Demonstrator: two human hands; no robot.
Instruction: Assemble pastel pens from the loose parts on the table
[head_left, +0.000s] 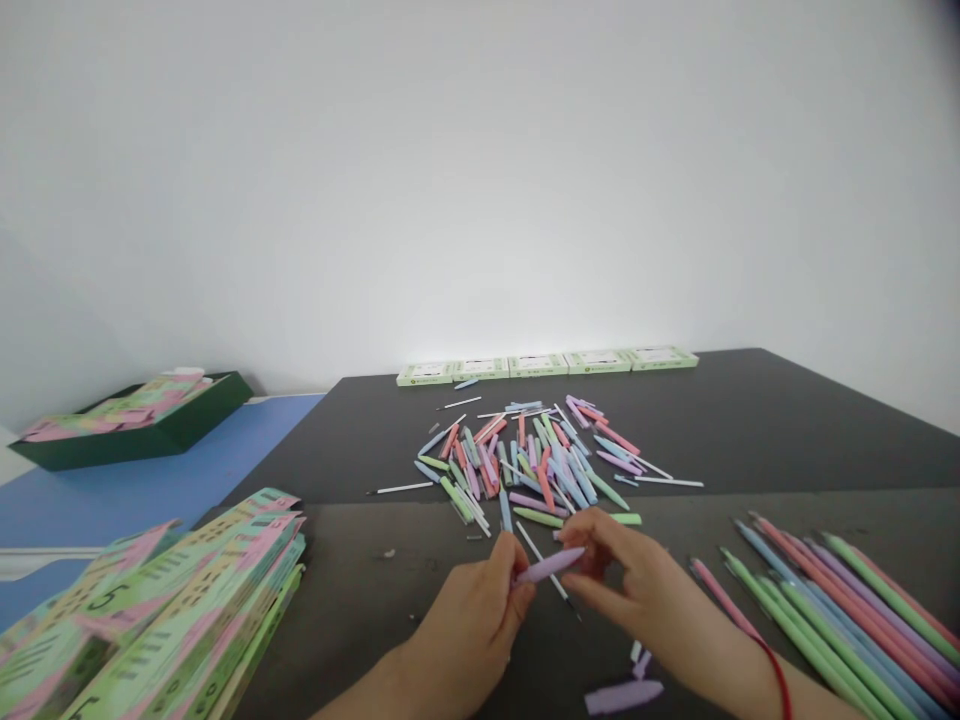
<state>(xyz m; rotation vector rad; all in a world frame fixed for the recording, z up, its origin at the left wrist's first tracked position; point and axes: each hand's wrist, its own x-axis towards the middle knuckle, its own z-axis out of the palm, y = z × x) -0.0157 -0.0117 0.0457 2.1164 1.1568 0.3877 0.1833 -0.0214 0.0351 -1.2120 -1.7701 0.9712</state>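
Two hands (474, 620) (641, 585), one barrel (551, 566) between them

Pen parts (545, 475) and printed packets (157, 610) on a black table (750, 430) suggest a workshop.

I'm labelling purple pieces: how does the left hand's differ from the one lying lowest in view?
The held piece is pinched in the left hand; the lower piece lies on the table. The hand hides the held piece's rear; the lower piece's wide end shows. Both are purple and taper rightward.
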